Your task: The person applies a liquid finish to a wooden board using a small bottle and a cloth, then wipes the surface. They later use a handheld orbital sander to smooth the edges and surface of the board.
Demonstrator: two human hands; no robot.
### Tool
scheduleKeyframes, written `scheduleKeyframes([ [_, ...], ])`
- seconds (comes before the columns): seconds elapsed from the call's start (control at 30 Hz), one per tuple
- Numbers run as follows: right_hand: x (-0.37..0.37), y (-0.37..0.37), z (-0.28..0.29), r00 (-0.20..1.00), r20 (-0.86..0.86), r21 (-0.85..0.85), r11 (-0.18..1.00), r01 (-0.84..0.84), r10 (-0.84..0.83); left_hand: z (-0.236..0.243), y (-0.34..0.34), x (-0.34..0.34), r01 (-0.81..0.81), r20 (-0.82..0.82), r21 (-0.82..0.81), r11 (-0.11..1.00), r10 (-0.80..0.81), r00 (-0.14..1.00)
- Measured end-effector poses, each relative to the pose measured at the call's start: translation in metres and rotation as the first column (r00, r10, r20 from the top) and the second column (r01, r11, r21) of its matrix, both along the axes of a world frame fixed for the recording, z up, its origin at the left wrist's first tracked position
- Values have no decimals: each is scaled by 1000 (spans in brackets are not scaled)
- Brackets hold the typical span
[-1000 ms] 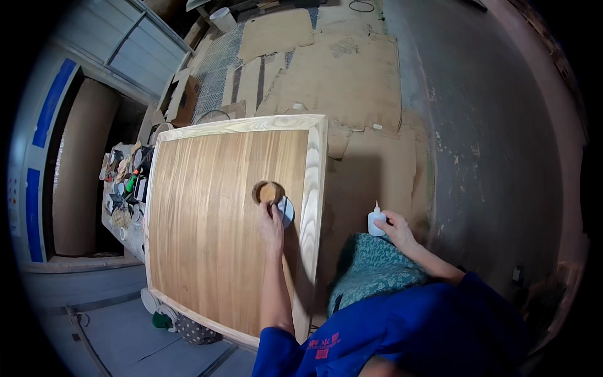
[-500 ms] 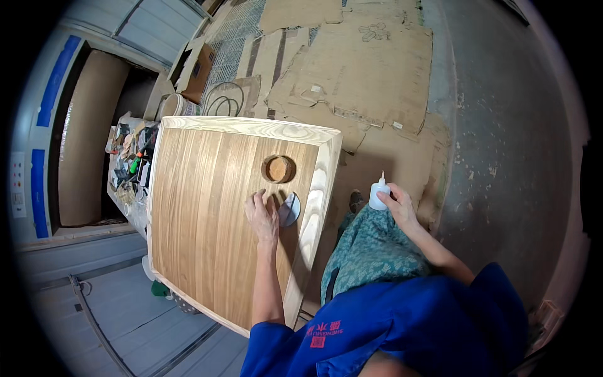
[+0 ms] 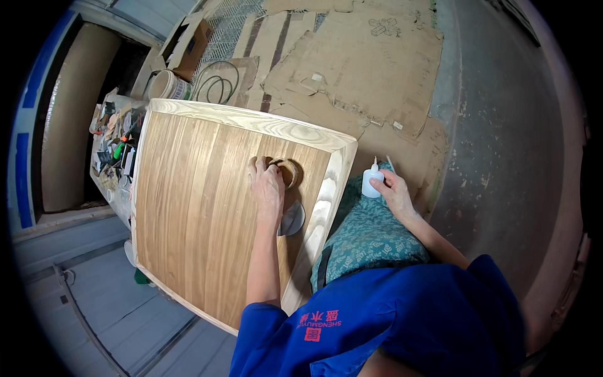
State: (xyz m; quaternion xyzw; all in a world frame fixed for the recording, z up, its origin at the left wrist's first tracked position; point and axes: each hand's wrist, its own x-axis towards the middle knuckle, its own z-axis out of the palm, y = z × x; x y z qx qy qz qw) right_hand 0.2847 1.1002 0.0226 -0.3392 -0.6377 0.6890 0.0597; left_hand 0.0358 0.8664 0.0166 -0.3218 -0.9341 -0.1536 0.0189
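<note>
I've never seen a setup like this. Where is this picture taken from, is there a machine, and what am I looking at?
There is no robot here, just a person working bare-handed. A wide fisheye camera on their head looks down, so edges bend and picture left is their left.

Before them is a brown wooden panel with a pale wooden frame. On it are a small round brown container and a greyish round disc.

The left hand is at the container's rim; whether it grips is hard to tell. The right hand holds a small white bottle upright, nozzle up.
</note>
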Motion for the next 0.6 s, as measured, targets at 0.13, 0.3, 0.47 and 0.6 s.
scheduleKeyframes([
  [0.13,-18,14,5,999,-19,-22,999,34,-34,11,4,-2,63,-147,86,994,-50,988],
  [0.3,-36,23,-3,1000,-7,-41,999,-22,21,30,48,48,124,-1,427,896,-137,991],
  [0.47,-48,34,-3,999,-16,-57,998,-37,37,-10,98,77,8,121,497,868,-78,990],
  [0.6,-47,43,-7,1000,-8,-64,998,-15,15,-22,110,69,92,7,400,912,-103,995],
])
